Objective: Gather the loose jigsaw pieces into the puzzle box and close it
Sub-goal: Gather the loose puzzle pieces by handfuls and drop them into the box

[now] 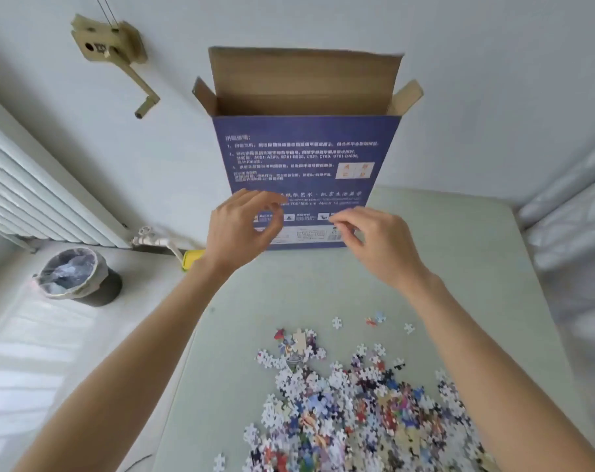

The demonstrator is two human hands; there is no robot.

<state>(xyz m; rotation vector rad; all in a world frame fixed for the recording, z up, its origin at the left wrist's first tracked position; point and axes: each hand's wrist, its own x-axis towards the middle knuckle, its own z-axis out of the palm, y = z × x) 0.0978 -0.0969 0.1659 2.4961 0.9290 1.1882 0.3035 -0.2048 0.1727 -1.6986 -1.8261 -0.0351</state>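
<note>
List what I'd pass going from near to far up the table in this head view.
Puzzle pieces → left hand and right hand, about level → open box standing upright → wall.

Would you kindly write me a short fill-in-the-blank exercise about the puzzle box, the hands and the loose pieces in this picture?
1. The puzzle box stands upright with its top flaps ____.
2. The loose jigsaw pieces lie in a heap on the ____.
3. The left hand and right hand are raised in front of the box's ____ printed face.
4. On the floor at the left stands a lined ____.

Missing words: open; table; blue; bin
</note>
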